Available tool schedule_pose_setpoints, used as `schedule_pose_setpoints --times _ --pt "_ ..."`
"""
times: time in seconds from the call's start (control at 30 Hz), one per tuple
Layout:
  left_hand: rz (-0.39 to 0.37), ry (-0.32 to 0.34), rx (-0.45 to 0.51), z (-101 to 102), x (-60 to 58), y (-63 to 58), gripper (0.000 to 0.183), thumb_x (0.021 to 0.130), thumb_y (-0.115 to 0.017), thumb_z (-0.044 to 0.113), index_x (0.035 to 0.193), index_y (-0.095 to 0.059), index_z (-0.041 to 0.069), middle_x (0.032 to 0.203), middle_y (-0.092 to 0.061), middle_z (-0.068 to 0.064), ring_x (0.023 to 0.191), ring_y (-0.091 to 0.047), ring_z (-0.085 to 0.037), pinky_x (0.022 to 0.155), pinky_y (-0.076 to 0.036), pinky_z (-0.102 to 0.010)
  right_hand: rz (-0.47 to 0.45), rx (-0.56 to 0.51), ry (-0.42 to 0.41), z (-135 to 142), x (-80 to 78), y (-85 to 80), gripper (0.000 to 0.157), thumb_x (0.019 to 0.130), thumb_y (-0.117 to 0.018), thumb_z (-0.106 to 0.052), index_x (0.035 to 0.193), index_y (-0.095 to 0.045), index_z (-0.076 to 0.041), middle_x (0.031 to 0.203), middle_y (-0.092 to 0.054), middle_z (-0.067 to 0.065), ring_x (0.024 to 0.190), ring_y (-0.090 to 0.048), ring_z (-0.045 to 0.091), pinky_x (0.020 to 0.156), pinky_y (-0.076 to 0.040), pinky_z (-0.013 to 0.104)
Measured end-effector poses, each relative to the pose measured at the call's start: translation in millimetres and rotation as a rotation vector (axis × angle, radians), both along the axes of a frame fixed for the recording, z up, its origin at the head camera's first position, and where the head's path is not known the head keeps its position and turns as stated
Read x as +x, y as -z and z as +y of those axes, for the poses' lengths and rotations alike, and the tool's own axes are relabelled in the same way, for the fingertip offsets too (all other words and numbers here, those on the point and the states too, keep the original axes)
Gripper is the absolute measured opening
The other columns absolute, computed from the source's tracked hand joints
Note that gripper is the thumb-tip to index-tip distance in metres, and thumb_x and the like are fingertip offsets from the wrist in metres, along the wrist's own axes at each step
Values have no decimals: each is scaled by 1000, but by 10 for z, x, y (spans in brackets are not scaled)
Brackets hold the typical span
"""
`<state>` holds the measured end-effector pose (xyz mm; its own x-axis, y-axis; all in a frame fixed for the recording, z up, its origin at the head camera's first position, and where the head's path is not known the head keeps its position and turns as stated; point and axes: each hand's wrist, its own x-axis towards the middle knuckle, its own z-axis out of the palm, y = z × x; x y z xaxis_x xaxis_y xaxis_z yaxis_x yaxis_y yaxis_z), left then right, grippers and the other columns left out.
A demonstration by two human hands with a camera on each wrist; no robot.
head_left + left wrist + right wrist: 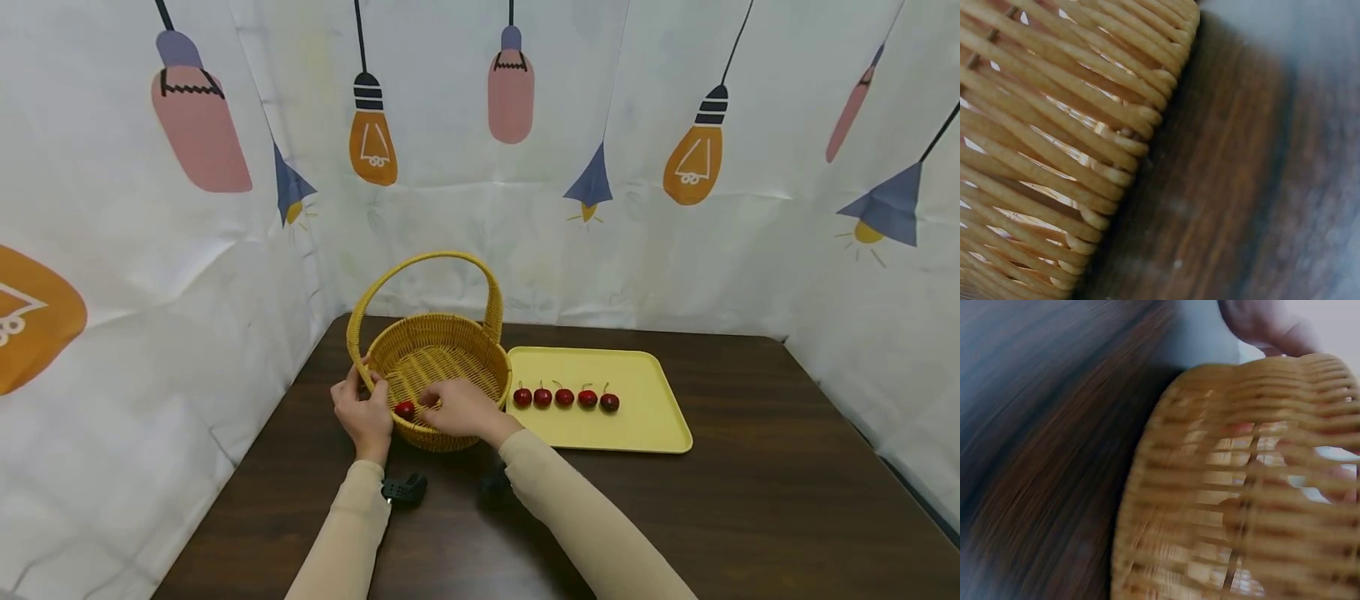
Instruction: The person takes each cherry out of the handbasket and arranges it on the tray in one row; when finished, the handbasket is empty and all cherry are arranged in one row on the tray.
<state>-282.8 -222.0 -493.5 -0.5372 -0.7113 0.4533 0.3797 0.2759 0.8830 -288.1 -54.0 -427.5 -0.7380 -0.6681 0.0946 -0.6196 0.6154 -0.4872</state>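
A yellow wicker basket [450, 333] with a tall hoop handle stands on the table. My left hand [365, 410] grips its left side where the handle meets the rim, thumb toward the inside. The right hand [461, 408] reaches over the near rim into the basket, fingers bent downward. A dark red cherry [405, 410] lies inside near the front left wall, right beside those fingertips. I cannot tell whether they pinch its stem. In the left wrist view the woven wall [1072, 125] fills the left half. The right wrist view shows the basket's outer weave [1241, 487].
A pale yellow tray [637, 375] lies right of the basket, close against it. Several cherries with stems, including one at the right end [610, 402], form a row on it. The dark wooden table [750, 500] meets patterned white curtains [637, 250] behind and at both sides.
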Motion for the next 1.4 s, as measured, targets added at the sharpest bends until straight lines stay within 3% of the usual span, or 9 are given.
schedule_pose_setpoints --times 0.23,0.43,0.63,0.83,1.1,1.4 --pt "3 -18 -29 30 -16 -46 29 84 -62 4 111 -72 7 90 -45 6 76 -49 -11 68 -39 -26 -70 72 4 -126 -57 -52 37 90 -68 -24 125 -66 -15 115 -70 0 106 -63 14 89 -50 30" --pt "2 0 -20 55 -22 -61 29 84 -62 4 112 -72 8 91 -45 5 76 -49 -13 68 -39 -27 -90 71 -146 -124 -138 -65 44 90 -65 -9 133 -61 -15 123 -67 0 107 -61 14 86 -48 23" --pt "-6 2 -24 71 -3 -45 30 85 -62 5 113 -72 9 91 -44 5 75 -47 -13 67 -38 -27 -115 88 -252 -129 -206 -19 53 87 -59 3 136 -60 -17 125 -65 -3 91 -56 12 74 -42 18" --pt "-1 -17 -36 49 -7 -36 29 85 -62 5 111 -72 6 92 -46 3 76 -47 -11 69 -38 -28 -134 94 -254 -160 -198 -13 43 91 -61 -3 132 -64 -16 113 -71 -2 96 -64 7 80 -49 19" --pt "12 -40 -42 17 8 -18 29 84 -64 3 111 -73 7 90 -46 5 78 -48 -11 68 -39 -26 -186 86 -219 -172 -182 22 28 92 -65 -10 117 -73 -16 106 -73 -5 94 -66 4 81 -50 18" --pt "4 -58 -60 9 21 -6 28 84 -64 1 111 -72 6 90 -46 4 80 -50 -11 71 -39 -26 -95 42 -167 -156 -174 36 22 86 -68 -11 108 -74 -15 91 -68 -6 82 -58 9 73 -48 22"
